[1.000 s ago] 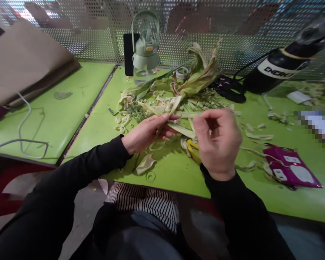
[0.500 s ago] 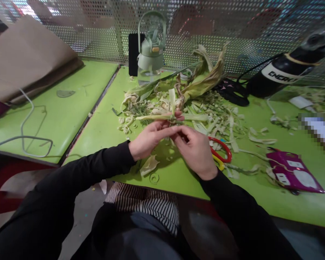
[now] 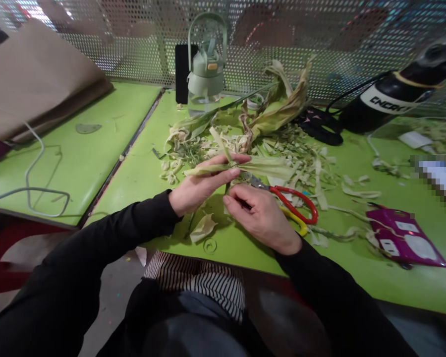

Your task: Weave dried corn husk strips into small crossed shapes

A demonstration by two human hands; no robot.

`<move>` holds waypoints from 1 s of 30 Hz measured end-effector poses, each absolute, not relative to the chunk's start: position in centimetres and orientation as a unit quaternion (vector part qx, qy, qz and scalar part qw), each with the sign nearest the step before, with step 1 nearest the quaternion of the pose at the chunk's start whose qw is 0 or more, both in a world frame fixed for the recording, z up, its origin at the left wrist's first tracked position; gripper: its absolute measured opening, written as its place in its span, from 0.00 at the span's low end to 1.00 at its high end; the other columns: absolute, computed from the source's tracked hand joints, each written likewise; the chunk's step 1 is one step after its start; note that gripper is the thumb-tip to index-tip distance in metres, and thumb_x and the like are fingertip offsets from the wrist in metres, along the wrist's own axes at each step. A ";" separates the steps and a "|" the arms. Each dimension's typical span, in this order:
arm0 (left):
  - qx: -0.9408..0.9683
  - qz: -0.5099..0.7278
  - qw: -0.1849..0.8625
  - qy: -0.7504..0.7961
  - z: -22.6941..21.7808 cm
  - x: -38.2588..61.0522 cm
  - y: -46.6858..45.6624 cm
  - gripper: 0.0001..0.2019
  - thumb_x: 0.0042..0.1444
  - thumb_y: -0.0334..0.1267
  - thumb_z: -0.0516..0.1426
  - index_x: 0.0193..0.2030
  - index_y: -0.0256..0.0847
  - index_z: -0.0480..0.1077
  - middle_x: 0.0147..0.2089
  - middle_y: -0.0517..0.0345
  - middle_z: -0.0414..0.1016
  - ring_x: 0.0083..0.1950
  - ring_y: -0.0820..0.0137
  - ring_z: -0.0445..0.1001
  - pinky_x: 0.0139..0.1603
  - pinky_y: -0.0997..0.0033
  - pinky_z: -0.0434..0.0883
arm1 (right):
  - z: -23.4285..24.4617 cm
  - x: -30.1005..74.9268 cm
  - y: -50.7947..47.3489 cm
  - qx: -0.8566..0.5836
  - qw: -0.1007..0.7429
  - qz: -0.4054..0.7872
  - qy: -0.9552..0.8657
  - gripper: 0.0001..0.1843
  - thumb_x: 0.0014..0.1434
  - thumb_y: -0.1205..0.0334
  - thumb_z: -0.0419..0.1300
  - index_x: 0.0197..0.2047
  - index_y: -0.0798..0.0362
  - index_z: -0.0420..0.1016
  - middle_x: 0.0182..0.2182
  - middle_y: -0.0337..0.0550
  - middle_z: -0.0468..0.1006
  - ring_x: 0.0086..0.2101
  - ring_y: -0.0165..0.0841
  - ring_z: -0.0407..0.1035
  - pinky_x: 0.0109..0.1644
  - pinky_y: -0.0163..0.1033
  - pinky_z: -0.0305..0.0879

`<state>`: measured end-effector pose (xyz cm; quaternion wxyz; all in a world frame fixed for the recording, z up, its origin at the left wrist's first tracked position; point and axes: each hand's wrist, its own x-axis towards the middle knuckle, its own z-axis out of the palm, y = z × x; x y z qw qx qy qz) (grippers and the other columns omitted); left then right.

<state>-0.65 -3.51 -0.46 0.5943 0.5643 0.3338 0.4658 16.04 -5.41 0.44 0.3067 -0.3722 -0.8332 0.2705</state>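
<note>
My left hand (image 3: pixel 208 182) pinches a bundle of crossed pale corn husk strips (image 3: pixel 269 166) between thumb and fingers. One strip stands up from the pinch and others stick out to both sides. Just below, my right hand (image 3: pixel 256 210) is closed, thumb against curled fingers, beside a thin dark strand that hangs from the bundle; what it grips is mostly hidden. Scissors (image 3: pixel 299 203) with red and yellow handles lie on the table right beside my right hand. Behind the hands spreads a pile of husk scraps (image 3: pixel 305 161), with larger dried husk leaves (image 3: pixel 278 111) on top.
A pale green water bottle (image 3: pixel 206 74) and a black phone-like slab (image 3: pixel 181 74) stand by the perforated screen. On the right are a black bottle (image 3: pixel 379 101), a purple packet (image 3: pixel 405 235) and a black object (image 3: pixel 319 126). Brown paper (image 3: pixel 40 79) and bent wire (image 3: pixel 29 187) are on the left.
My right hand has drawn away from my left, down and toward me. The held strips have turned, the upright one now leaning left. The scissors' blades have come into view.
</note>
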 end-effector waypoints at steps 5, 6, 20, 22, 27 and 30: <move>0.538 0.476 0.624 0.308 -0.2 -1.5 -2.6 0.12 0.63 0.35 0.59 0.52 0.35 0.69 0.48 0.50 0.79 0.50 0.69 0.78 0.53 0.68 0.74 | -0.1 17.0 -4.0 -0.458 0.310 0.346 -0.758 0.21 0.66 0.46 0.56 0.27 0.51 0.64 0.21 0.33 0.63 0.22 0.26 0.56 0.25 0.35 0.50; 0.539 0.470 0.629 0.304 -0.1 -1.5 -2.5 0.11 0.62 0.35 0.59 0.50 0.35 0.69 0.44 0.52 0.79 0.46 0.71 0.79 0.50 0.69 0.75 | -0.1 17.2 -3.8 -0.473 0.327 0.366 -0.732 0.23 0.65 0.41 0.56 0.28 0.51 0.66 0.21 0.33 0.63 0.21 0.26 0.56 0.24 0.35 0.50; 0.663 0.409 0.549 0.302 0.9 -2.3 -3.0 0.10 0.63 0.41 0.60 0.41 0.35 0.70 0.32 0.58 0.78 0.33 0.76 0.77 0.39 0.75 0.74 | 1.2 17.9 -5.0 -0.440 0.457 0.301 -0.712 0.21 0.67 0.53 0.57 0.23 0.50 0.64 0.19 0.33 0.62 0.21 0.27 0.57 0.26 0.37 0.57; 0.628 0.405 0.598 0.288 1.4 -2.8 -3.0 0.09 0.62 0.40 0.61 0.42 0.36 0.69 0.32 0.57 0.78 0.33 0.75 0.78 0.39 0.74 0.75 | 0.9 18.4 -4.3 -0.373 0.476 0.346 -0.718 0.15 0.66 0.51 0.58 0.31 0.48 0.70 0.25 0.36 0.71 0.26 0.29 0.66 0.31 0.38 0.65; 0.541 0.301 0.761 0.196 1.7 -3.5 -3.5 0.14 0.57 0.45 0.65 0.41 0.39 0.69 0.29 0.57 0.78 0.31 0.71 0.79 0.37 0.69 0.77 | 0.6 19.0 -3.0 -0.268 0.422 0.370 -0.784 0.24 0.67 0.53 0.54 0.64 0.45 0.63 0.60 0.49 0.73 0.58 0.41 0.70 0.57 0.51 0.70; 0.522 0.269 0.787 0.188 1.3 -3.4 -3.6 0.14 0.56 0.46 0.66 0.41 0.40 0.69 0.27 0.60 0.76 0.28 0.72 0.77 0.33 0.71 0.76 | 0.7 18.8 -3.4 -0.293 0.345 0.315 -0.834 0.22 0.66 0.56 0.56 0.63 0.46 0.66 0.53 0.47 0.78 0.52 0.40 0.74 0.54 0.47 0.71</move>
